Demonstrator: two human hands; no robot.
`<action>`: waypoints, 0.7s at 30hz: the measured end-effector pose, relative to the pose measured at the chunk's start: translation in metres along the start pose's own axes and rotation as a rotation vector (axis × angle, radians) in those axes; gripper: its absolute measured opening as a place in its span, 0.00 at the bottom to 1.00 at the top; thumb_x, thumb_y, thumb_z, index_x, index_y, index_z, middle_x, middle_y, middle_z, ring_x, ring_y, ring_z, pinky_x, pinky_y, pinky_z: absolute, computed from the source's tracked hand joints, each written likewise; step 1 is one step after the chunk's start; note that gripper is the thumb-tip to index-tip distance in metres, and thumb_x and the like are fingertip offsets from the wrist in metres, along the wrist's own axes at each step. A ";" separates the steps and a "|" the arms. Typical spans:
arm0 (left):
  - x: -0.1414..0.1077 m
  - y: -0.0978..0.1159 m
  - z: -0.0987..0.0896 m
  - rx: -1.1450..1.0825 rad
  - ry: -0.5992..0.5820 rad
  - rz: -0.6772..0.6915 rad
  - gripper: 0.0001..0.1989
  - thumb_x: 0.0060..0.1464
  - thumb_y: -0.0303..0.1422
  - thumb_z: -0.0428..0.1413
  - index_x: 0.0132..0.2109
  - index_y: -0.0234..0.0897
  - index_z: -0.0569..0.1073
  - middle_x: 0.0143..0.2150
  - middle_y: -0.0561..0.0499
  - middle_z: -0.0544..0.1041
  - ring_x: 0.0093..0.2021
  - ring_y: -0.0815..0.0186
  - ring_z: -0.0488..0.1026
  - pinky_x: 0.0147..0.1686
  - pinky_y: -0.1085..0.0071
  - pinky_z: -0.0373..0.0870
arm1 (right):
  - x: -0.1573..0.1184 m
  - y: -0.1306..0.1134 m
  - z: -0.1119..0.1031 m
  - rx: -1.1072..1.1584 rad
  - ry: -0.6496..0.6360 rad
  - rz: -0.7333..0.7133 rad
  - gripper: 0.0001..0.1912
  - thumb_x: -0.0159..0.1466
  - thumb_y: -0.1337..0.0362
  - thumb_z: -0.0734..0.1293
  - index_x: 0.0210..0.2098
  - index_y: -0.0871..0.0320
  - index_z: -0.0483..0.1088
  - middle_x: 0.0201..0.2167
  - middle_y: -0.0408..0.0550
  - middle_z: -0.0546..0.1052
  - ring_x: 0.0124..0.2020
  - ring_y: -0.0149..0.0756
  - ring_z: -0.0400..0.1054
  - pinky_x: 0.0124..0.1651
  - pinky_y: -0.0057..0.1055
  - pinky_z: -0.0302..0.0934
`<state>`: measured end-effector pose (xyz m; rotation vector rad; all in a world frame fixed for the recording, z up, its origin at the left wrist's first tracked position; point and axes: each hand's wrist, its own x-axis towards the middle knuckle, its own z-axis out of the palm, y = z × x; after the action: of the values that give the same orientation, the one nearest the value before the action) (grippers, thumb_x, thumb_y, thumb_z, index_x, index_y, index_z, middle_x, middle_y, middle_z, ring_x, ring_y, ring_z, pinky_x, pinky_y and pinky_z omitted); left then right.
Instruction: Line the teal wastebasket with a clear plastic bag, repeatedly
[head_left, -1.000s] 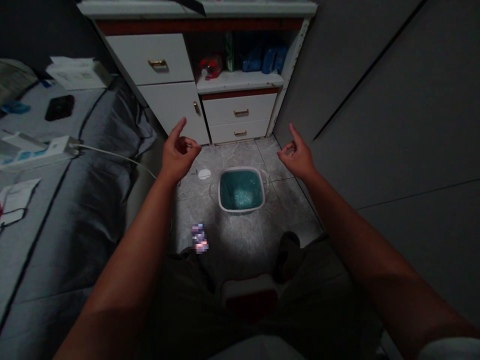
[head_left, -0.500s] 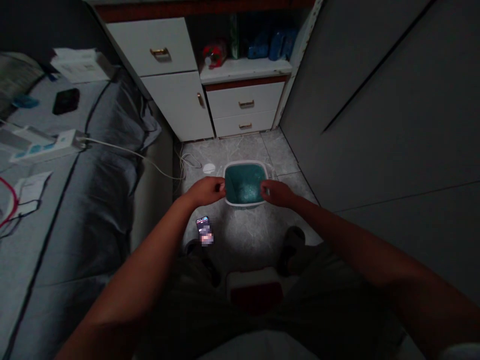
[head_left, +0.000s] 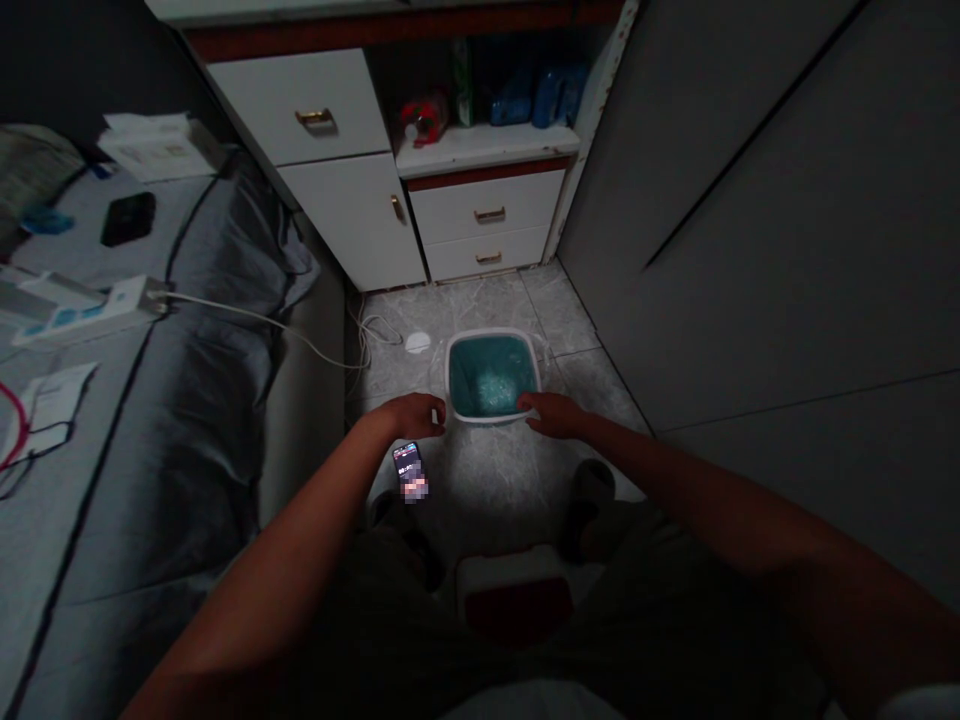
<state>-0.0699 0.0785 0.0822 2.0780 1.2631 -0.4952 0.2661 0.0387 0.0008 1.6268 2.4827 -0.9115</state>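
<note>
A small bin (head_left: pixel 492 332) with a white rim and a teal inside stands on the tiled floor in front of me. Clear, crinkled plastic film shows around its outside. My left hand (head_left: pixel 418 414) is just off the bin's front left corner, fingers and thumb apart with nothing between them. At the front right corner, my right hand (head_left: pixel 556 414) has its fingers over the rim and its thumb on the outer side. A phone (head_left: pixel 409 470) with its screen lit lies on the floor below my left hand.
To the left is a bed (head_left: pixel 217 400) with a power strip (head_left: pixel 97 315) and a dark phone (head_left: pixel 128 219). White cabinets (head_left: pixel 352 220) stand ahead, and a grey panel (head_left: pixel 787 250) rises on the right. A white cable (head_left: pixel 262 322) trails to the floor. A red-and-white box (head_left: pixel 514 575) sits between my feet.
Both hands have moved nearer to me along the bin's sides. My left hand has come off the rim. The whole view has shifted slightly; the bin stays in place on the floor.
</note>
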 end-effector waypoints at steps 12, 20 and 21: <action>0.007 -0.018 0.014 0.033 -0.112 -0.081 0.28 0.56 0.45 0.62 0.62 0.42 0.78 0.50 0.43 0.85 0.51 0.52 0.81 0.46 0.67 0.72 | 0.010 -0.013 -0.084 0.334 -0.064 -0.122 0.04 0.60 0.71 0.68 0.35 0.58 0.70 0.37 0.44 0.80 0.27 0.30 0.74 0.33 0.24 0.63; 0.018 -0.015 0.019 0.060 -0.168 -0.111 0.44 0.63 0.47 0.58 0.79 0.40 0.54 0.54 0.40 0.85 0.59 0.49 0.79 0.57 0.62 0.70 | 0.043 -0.021 -0.147 0.554 0.523 -0.090 0.09 0.62 0.68 0.62 0.39 0.58 0.72 0.38 0.46 0.78 0.25 0.30 0.71 0.31 0.27 0.65; 0.019 -0.015 0.020 0.056 -0.172 -0.111 0.44 0.63 0.47 0.58 0.80 0.41 0.53 0.54 0.40 0.85 0.59 0.49 0.80 0.57 0.62 0.70 | 0.050 -0.020 -0.149 0.546 0.583 -0.094 0.11 0.62 0.68 0.61 0.40 0.58 0.73 0.39 0.48 0.78 0.28 0.33 0.72 0.34 0.29 0.67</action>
<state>-0.0737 0.0822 0.0513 1.9708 1.2803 -0.7514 0.2685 0.1474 0.1166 2.2238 2.8629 -1.3953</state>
